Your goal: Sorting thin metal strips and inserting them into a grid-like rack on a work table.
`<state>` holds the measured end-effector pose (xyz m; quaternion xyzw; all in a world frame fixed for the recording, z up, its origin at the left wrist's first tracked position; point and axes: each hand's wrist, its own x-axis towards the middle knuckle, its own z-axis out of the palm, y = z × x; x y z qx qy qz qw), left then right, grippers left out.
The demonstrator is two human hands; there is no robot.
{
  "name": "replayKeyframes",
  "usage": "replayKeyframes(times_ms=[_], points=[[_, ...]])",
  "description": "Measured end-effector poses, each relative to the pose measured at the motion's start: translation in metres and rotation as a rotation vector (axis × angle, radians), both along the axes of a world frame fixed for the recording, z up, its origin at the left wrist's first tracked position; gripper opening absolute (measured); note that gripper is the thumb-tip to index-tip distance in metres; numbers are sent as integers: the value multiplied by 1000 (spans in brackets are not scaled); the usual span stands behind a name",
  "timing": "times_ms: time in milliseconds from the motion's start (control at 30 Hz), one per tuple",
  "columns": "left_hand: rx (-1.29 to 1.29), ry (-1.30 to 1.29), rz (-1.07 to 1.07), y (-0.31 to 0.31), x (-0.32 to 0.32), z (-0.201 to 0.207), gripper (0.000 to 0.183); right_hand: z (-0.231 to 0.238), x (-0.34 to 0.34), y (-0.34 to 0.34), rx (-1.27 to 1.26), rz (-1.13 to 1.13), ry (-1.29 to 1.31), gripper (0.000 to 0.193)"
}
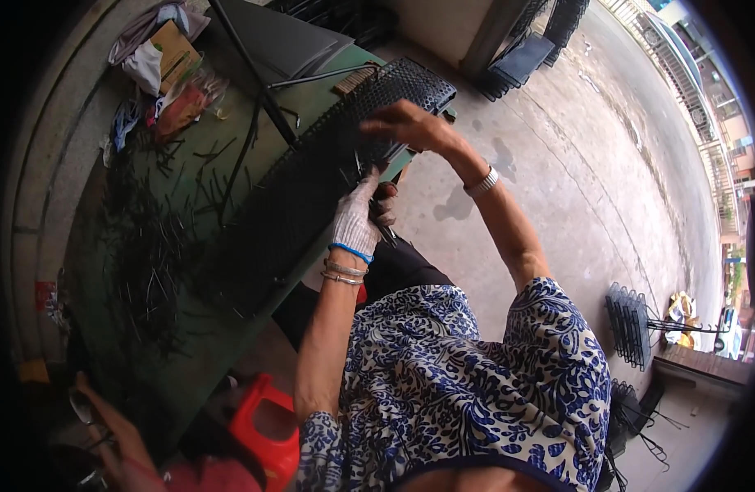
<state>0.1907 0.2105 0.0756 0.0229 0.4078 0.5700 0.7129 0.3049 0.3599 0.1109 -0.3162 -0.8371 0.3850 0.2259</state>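
Observation:
My left hand (358,216), in a white knitted glove with bare fingertips, is closed at the near edge of a black perforated mesh panel (312,164). Thin black strips (387,233) stick out past its fingers. Over the panel's far right part, my right hand (410,127) is bare and smeared by motion, so whether it holds anything does not show. Loose black strips (152,262) lie piled on the green table (222,361), left of the panel.
A dark metal bar frame (263,82) stands over the table. Grey sheets (271,37), a cardboard box (174,53) and bags lie at the back. A red plastic stool (267,435) stands below; another person's arm (119,426) shows at lower left. Black racks (629,325) stand at right.

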Motion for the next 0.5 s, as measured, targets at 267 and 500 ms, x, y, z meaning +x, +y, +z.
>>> replayKeyframes(times_ms=[267,500], points=[[2,66,22,0,5,-5,32,4,12,5,-56,-184,125,17],[-71,53,14,-1,14,11,30,-19,-15,69,743,-574,346,10]])
